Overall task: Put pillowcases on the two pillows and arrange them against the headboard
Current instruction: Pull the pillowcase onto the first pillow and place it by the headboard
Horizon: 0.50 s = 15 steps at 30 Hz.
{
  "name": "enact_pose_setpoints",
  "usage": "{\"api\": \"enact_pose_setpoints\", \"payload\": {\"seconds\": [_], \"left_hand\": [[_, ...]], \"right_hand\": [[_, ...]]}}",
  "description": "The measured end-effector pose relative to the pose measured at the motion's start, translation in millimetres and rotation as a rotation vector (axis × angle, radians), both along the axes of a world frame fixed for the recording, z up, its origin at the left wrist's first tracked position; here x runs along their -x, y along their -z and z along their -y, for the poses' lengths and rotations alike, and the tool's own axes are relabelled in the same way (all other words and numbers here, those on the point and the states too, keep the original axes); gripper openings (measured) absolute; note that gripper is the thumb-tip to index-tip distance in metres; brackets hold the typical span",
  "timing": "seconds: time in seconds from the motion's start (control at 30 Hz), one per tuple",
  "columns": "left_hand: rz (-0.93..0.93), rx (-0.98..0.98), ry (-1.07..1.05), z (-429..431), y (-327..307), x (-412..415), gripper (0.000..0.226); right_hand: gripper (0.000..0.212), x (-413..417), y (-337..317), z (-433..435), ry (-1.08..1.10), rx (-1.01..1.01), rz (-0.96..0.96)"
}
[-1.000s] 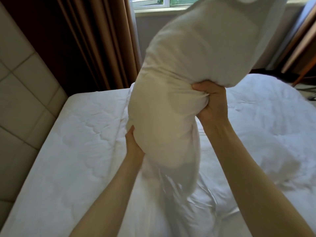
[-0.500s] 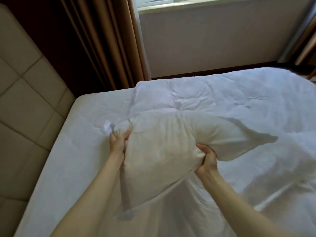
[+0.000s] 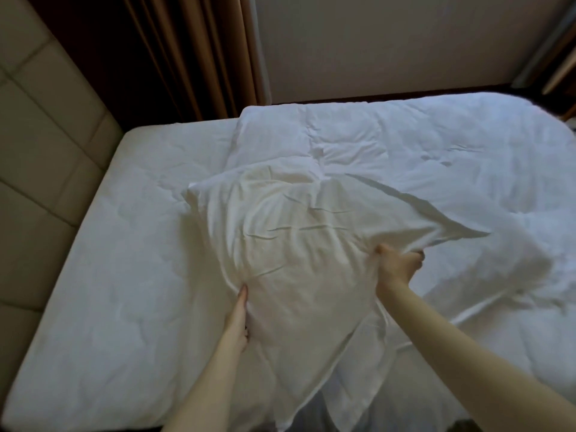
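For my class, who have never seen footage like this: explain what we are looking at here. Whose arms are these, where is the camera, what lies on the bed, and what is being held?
There is no machine here. A person wears a wide-angle camera on the head, so the one picture looks forward and down along their own bare arms.

Below is a bed with a white mattress. A rumpled white duvet covers its right and far part. The padded beige panel on the left is the headboard; brown curtains hang beyond.

Both hands grip one white pillow, which seems to sit inside its pillowcase. The left hand holds its near left edge. The right hand is clenched on bunched fabric at its right side. Loose cloth trails toward the camera. No second pillow can be picked out.
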<state>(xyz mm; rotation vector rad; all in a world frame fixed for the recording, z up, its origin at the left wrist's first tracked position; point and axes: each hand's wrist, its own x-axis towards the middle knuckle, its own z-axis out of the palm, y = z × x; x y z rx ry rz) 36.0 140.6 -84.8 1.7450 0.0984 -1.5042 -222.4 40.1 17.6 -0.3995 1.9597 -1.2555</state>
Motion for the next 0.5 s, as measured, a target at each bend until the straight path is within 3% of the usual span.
{"api": "enact_pose_setpoints", "payload": {"seconds": [0.07,0.2,0.37,0.5], "left_hand": [[0.009,0.003,0.006,-2,-1,0,0.081],[0.027,0.007,-0.006,-5,1,-7,0.077],[0.341,-0.095,-0.099,2,0,5,0.086],[0.423,-0.059,-0.015,13,-1,-8,0.079]], "right_hand": [[0.086,12,7,-3,-0.067,-0.001,-0.196],[0.08,23,17,-6,-0.28,0.023,-0.415],[0.061,16,19,24,-0.614,0.0,-0.465],[0.059,34,17,71,-0.905,-0.108,-0.646]]}}
